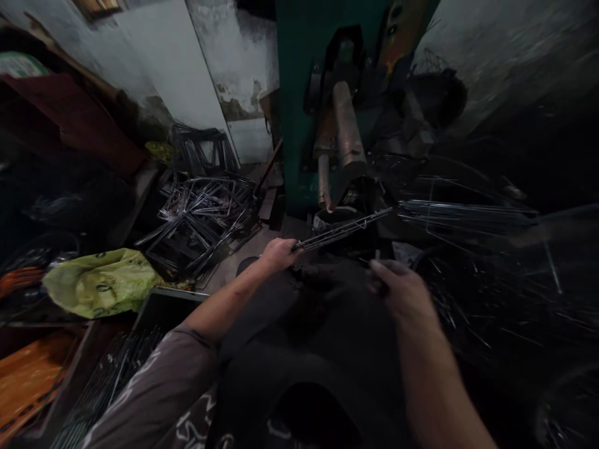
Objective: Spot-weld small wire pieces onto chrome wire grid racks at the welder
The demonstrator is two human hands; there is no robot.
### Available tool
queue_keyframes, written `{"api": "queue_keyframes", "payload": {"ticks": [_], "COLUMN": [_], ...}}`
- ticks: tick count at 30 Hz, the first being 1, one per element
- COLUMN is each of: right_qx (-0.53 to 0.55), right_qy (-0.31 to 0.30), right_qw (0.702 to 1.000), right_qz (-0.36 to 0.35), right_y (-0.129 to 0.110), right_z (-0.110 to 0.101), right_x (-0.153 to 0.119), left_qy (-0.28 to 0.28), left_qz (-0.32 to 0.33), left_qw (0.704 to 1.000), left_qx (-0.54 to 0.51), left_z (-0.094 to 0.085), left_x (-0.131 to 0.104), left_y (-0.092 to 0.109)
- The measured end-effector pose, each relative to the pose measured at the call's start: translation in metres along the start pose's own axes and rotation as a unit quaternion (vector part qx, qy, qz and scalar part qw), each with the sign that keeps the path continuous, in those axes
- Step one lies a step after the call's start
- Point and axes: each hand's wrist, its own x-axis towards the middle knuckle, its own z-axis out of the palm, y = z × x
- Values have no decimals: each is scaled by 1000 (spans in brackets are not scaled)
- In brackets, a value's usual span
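Note:
My left hand (279,254) is closed around the near end of a narrow wire frame (344,231), made of thin parallel metal rods with short cross pieces. The frame points up and to the right, its far end in front of the copper electrodes (326,187) of a green welding machine (296,112). My right hand (395,280) is apart from the frame, to its lower right, with thumb and fingers pinched together. A small pale tip (377,254) sticks up at those fingers; it is too small and dim to name.
Bent wire frames (201,206) lie in a tangled pile at left. Nearer are a yellow-green plastic bag (103,284) and a tray of metal rods (116,368). At right, a bundle of straight rods (468,214) lies above scattered wire pieces (453,299). An orange panel (35,380) is at lower left.

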Motion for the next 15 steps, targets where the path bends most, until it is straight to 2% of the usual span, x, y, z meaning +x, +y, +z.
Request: {"api": "queue_keyframes", "payload": {"ticks": [1,3,6,9,15], "right_qx": [76,162,210,237,270], "right_qy": [-7,-23,-43,-67,-73], "right_qw": [997,986,976,969,960], "right_qz": [23,46,36,18,-6], "right_y": [3,11,18,20,27], "right_z": [22,61,96,107,110], "right_x": [5,14,23,25,28], "left_qy": [3,10,15,7,0], "left_qz": [-7,-10,3,4,-2], "left_qw": [1000,1000,1000,999,999], "left_qx": [-1,-8,-27,-35,-34], "left_z": [-1,-2,-5,-9,-8], "left_x": [1,2,3,4,10], "left_y": [5,14,22,24,26]}}
